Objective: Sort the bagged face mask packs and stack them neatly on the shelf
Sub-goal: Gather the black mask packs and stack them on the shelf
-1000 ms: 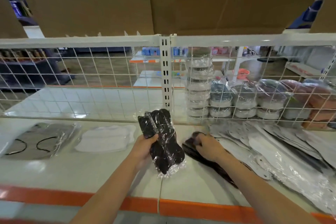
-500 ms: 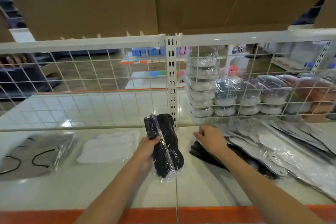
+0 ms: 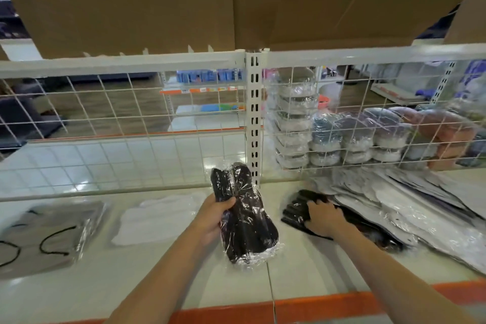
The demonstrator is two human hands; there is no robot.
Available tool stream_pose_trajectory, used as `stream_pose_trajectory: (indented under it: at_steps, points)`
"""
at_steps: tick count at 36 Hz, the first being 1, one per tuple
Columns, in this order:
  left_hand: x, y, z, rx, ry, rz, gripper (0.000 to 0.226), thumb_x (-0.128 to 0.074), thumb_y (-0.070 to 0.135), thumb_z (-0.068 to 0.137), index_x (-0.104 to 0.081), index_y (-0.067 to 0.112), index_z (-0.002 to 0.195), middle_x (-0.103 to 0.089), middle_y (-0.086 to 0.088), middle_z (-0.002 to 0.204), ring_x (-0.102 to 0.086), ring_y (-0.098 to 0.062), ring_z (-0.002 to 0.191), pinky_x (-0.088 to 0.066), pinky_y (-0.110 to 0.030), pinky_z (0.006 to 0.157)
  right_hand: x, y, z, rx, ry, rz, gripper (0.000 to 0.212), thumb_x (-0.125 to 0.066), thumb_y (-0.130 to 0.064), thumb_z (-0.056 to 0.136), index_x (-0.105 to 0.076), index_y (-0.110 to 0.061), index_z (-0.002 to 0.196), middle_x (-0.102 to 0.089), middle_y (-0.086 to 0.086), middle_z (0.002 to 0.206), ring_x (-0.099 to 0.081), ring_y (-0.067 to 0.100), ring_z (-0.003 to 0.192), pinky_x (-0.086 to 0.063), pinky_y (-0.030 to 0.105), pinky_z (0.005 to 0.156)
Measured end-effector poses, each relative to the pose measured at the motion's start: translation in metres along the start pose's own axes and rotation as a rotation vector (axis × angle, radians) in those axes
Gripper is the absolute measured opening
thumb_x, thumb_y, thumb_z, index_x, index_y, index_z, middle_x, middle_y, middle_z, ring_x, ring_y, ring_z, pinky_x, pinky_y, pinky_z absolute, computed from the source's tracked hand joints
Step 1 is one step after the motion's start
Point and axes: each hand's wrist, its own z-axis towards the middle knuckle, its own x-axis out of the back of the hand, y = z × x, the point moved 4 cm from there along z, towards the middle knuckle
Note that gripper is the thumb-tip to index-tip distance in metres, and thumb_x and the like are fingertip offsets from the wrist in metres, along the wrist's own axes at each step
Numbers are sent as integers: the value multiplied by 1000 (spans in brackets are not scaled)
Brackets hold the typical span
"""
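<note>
My left hand point(image 3: 214, 216) holds a bundle of black mask packs point(image 3: 243, 216) in clear bags, upright and just above the white shelf point(image 3: 184, 279) near its middle. Right of it, my right hand point(image 3: 322, 217) lies palm down on another black mask pack point(image 3: 295, 209) at the left end of a loose pile of white and grey packs point(image 3: 410, 208); whether the fingers grip it is unclear. A white mask pack point(image 3: 157, 217) lies flat left of centre. A grey pack with black ear loops point(image 3: 50, 234) lies at the far left.
A white wire grid point(image 3: 118, 126) and an upright slotted post point(image 3: 253, 118) close the back of the shelf. Bagged cup-shaped masks point(image 3: 342, 137) are stacked behind the grid on the right. Cardboard boxes point(image 3: 236, 0) sit on the shelf above. An orange strip point(image 3: 315, 308) edges the front.
My right hand came off the black pack, rose toward the grid, then came back down onto the pack. My left hand kept the black bundle nearly still. The camera shifted slightly.
</note>
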Motion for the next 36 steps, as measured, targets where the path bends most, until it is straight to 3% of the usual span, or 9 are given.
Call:
stream_pose_trajectory:
  at_steps: [5, 8, 12, 18, 22, 25, 30, 33, 36]
  points:
    - [11, 1, -1, 28, 0, -24, 25, -56, 1, 90, -58, -2, 115, -67, -21, 110, -63, -33, 102, -46, -49, 96, 2, 6, -12, -29, 186, -93, 30, -44, -35, 96, -55, -18, 118, -61, 5, 120, -56, 24, 111, -46, 35, 91]
    - [13, 2, -3, 32, 12, -4, 20, -52, 1, 92, -59, -2, 111, -68, -19, 102, -63, -32, 99, -44, -50, 98, 12, -8, -22, -34, 271, -104, 34, -41, -42, 97, -63, -20, 109, -66, 4, 110, -60, 23, 104, -43, 33, 89]
    - [15, 0, -6, 23, 6, 26, 14, -49, 5, 94, -59, 2, 104, -67, -12, 88, -63, -25, 82, -47, -36, 71, 19, -36, -27, -40, 349, 123, 35, -39, -33, 97, -66, -11, 92, -68, 10, 96, -63, 27, 88, -41, 29, 66]
    - [19, -2, -13, 18, 10, -26, 13, -48, 3, 95, -59, 8, 92, -66, -9, 82, -62, -20, 74, -43, -31, 62, 33, -61, -29, -22, 437, 90, 16, -45, -16, 95, -55, -8, 105, -62, 9, 107, -62, 28, 95, -39, 30, 66]
    - [25, 2, -18, 5, 19, -71, 12, -48, 2, 94, -59, 7, 94, -67, -10, 84, -63, -21, 75, -45, -30, 62, 36, -53, -21, -68, 362, 71, 26, -51, -34, 95, -57, -12, 108, -63, 5, 107, -62, 26, 98, -43, 31, 71]
    - [26, 4, -22, 1, 13, -100, 14, -48, 2, 94, -60, 6, 101, -68, -9, 86, -65, -18, 75, -45, -27, 60, 37, -47, -16, -94, 311, 215, 50, -34, -53, 96, -62, -11, 94, -62, 6, 92, -58, 22, 82, -41, 29, 66]
    - [17, 3, -23, -9, -26, -141, 25, -53, 16, 94, -61, 1, 113, -72, -11, 91, -69, -21, 79, -51, -29, 64, 61, -73, -22, 91, 230, 577, 43, -36, -32, 101, -42, -17, 61, -46, -2, 61, -53, 17, 65, -40, 24, 61]
    - [2, 4, -22, -45, -149, -100, 45, -60, 40, 87, -62, 5, 116, -71, -13, 104, -68, -27, 97, -52, -35, 83, 69, -99, -34, 182, -12, 1087, 31, -45, -27, 99, -53, -12, 74, -56, 1, 60, -59, 11, 54, -54, 23, 56]
    - [-11, 8, -24, -130, -200, 94, 65, -78, 52, 65, -64, 14, 114, -71, -10, 108, -67, -28, 102, -50, -45, 94, 72, -120, -43, 329, -239, 1226, 28, -45, -33, 98, -62, -12, 94, -68, 3, 82, -67, 14, 77, -56, 26, 73]
